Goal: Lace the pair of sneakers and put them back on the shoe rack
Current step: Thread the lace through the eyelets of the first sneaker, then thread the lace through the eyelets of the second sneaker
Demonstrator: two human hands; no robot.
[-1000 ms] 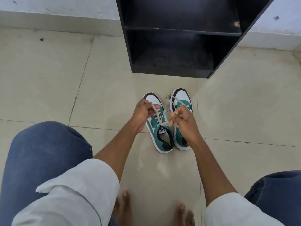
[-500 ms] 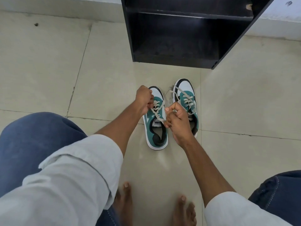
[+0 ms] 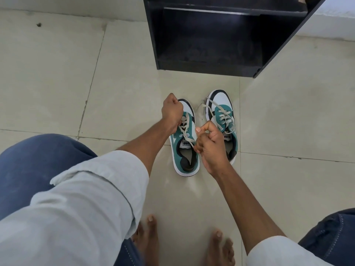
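floor (image 3: 57, 73): pale beige glossy tiles, thin grout lines, small dark speck far left | wall base (image 3: 326, 22): white, behind at right | jeans (image 3: 28, 166): blue denim, both knees at frame edges | sleeves (image 3: 86, 208): light grey, rolled to forearm | bare feet (image 3: 148, 240): toes on tile, bottom centre

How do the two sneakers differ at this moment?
The left sneaker has both hands on its lace: left hand and right hand each grip an end. The right sneaker is untouched, laced, its ends lying loose. It also sits nearer the shoe rack. Both are teal and white, toes toward it.
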